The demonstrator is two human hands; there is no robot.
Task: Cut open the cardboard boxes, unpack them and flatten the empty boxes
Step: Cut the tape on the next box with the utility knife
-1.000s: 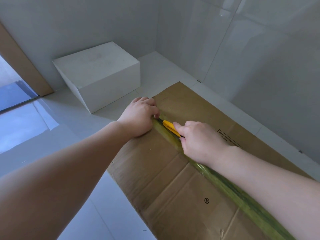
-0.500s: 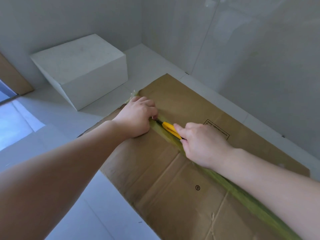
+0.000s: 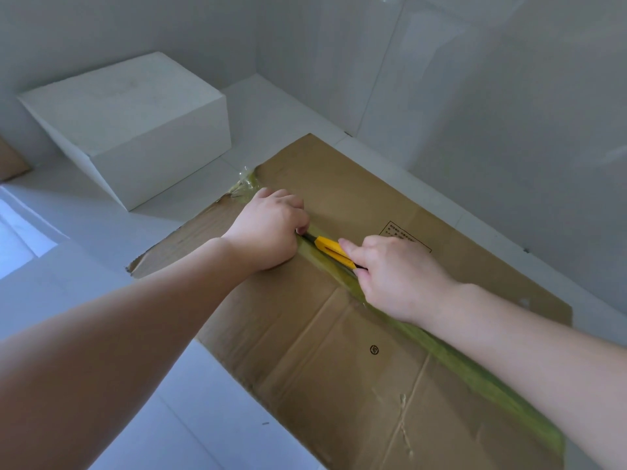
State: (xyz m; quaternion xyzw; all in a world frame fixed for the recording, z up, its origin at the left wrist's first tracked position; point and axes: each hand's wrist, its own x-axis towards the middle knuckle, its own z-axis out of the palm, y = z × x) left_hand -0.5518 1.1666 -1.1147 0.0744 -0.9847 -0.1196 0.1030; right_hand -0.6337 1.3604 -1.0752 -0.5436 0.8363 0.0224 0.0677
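A pale tiled floor (image 3: 210, 412) meets glossy grey walls in a corner, and a large brown cardboard box (image 3: 339, 351) lies flat on it. The right hand (image 3: 397, 273) has its fingers curled round a yellow utility knife (image 3: 330, 249), whose tip points along the strip of yellowish-green tape (image 3: 475, 371) that runs down the box's centre seam. The left hand (image 3: 268, 228) is closed into a fist just ahead of the blade, knuckles pressing on the cardboard beside the seam; whether it pinches the tape cannot be told. Beyond the box, near the corner, stands a white box (image 3: 135, 123), closed. The step in hand appears to be slitting the tape. The next move probably calls for a shallow, steady draw, with the left hand kept clear of the blade's path.
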